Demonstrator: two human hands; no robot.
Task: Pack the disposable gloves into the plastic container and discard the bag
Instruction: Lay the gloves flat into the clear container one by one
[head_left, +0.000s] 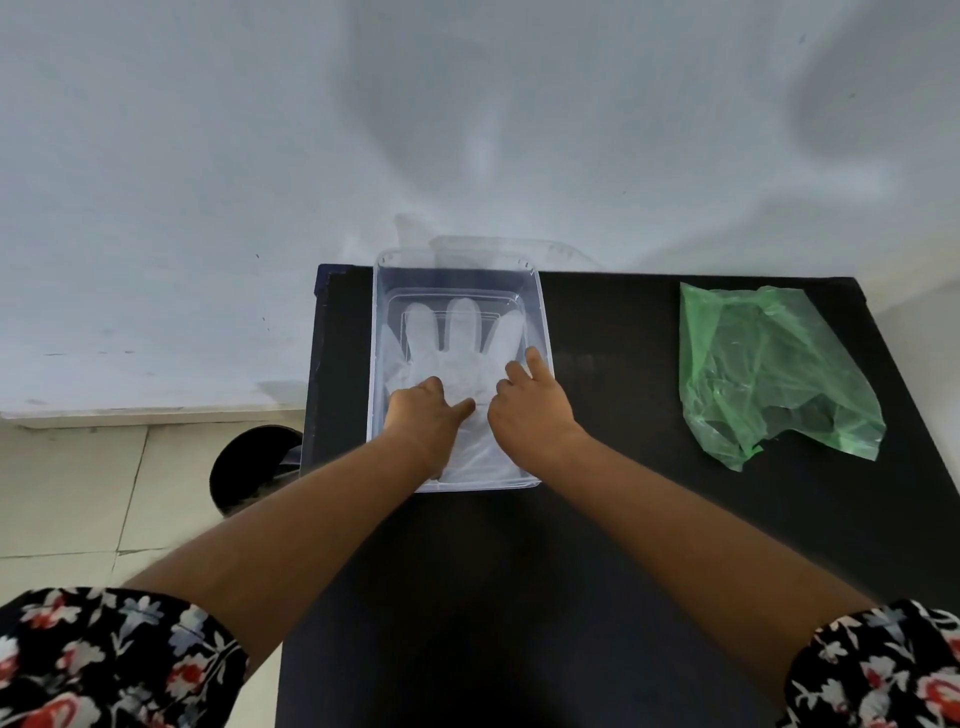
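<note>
A clear plastic container (540, 312) stands on the black table, at its far left part. Translucent disposable gloves (462, 338) lie flat inside it, fingers pointing away from me. My left hand (423, 415) rests on the gloves' palm area with its fingers spread and pressing down. My right hand (530, 405) lies beside it on the gloves, near the container's right wall, fingers also apart. A crumpled green plastic bag (769, 369) lies on the table to the right, apart from both hands.
The black table (613, 395) stands against a white wall. A clear lid (498, 249) sits behind the container at the table's far edge. A black round bin (254, 467) stands on the tiled floor left of the table.
</note>
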